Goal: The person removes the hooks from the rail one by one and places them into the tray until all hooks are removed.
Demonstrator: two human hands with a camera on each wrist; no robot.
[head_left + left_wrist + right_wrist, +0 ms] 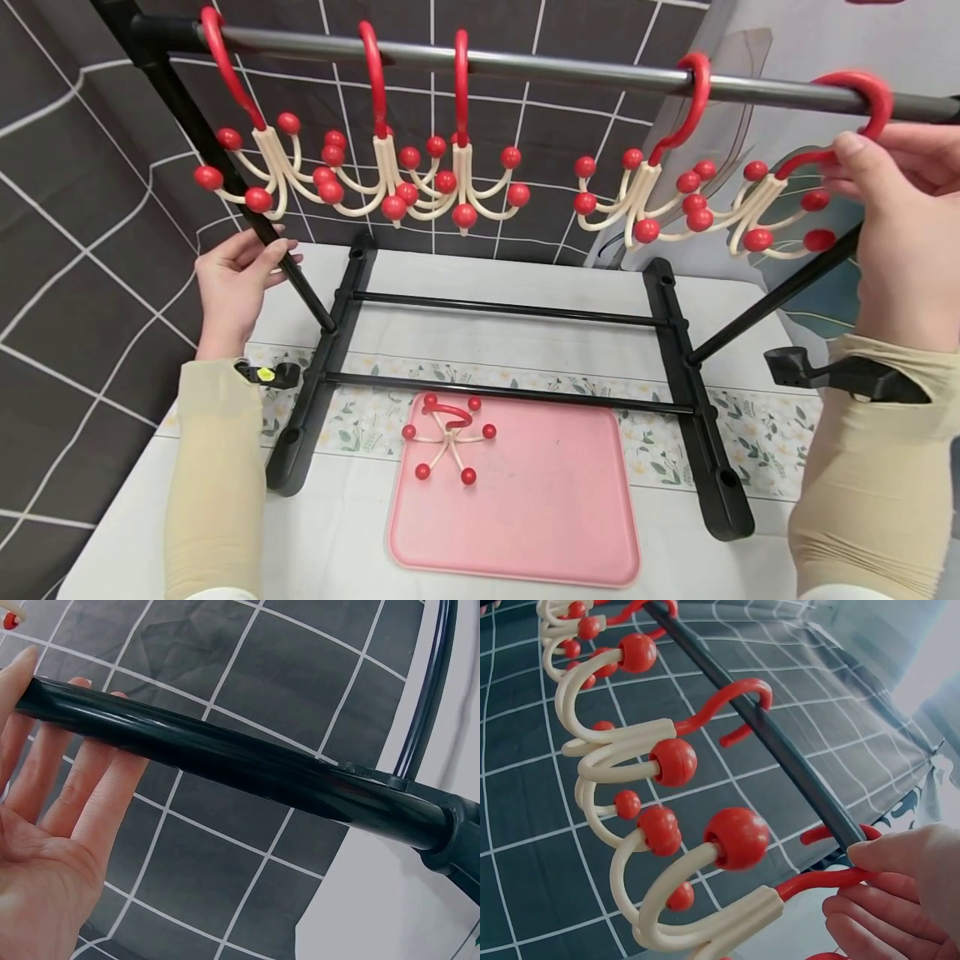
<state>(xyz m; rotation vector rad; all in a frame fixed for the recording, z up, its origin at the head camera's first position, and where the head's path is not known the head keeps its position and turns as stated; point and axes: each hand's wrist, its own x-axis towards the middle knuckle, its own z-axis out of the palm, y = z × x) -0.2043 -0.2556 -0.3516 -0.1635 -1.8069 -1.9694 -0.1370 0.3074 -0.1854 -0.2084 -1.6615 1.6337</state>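
Observation:
At the right end of the metal bar [570, 72], my right hand [911, 217] pinches the red hook of a cream hanger [757, 204] between thumb and fingers. That hook loops over the bar, and the hanger's curved arms end in red balls. In the right wrist view, the thumb lies on the red hook [817, 880] beside the bar. My left hand [240, 271] holds the rack's black left post [251, 208], thumb in front and fingers behind. The left wrist view shows the fingers passing behind this post [225, 754].
Several like hangers [461, 175] hang along the bar to the left. Another hanger [450, 437] lies on a pink tray [540, 500] at the rack's front. The black base [352, 333] stands on a white table with a floral strip. Dark grid-patterned cloth [75, 250] is behind.

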